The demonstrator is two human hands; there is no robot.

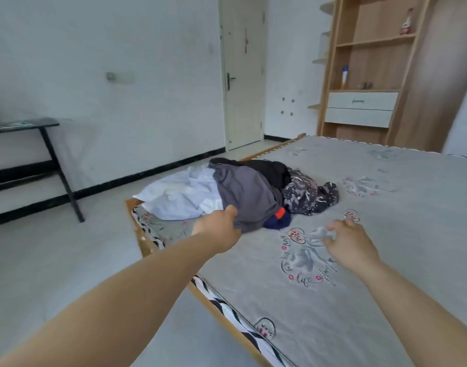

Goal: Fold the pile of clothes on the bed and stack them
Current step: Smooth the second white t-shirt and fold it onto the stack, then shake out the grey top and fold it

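Left hand (pixel 221 229) pinches grey garment (pixel 248 197) hem; right hand (pixel 349 242) open, loosely curled, at 3 o'clock. Risk: tug drags white garment (pixel 179 194) off bed (pixel 386 260) edge.

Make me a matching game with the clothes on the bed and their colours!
Things:
1. garment the left hand touches
2. crumpled cloth at the pile's left
3. small piece with an orange tag
4. garment at the pile's right

Colours:
A. navy blue
B. dark with pale pattern
C. grey
D. white

Pairs: 1-C, 2-D, 3-A, 4-B
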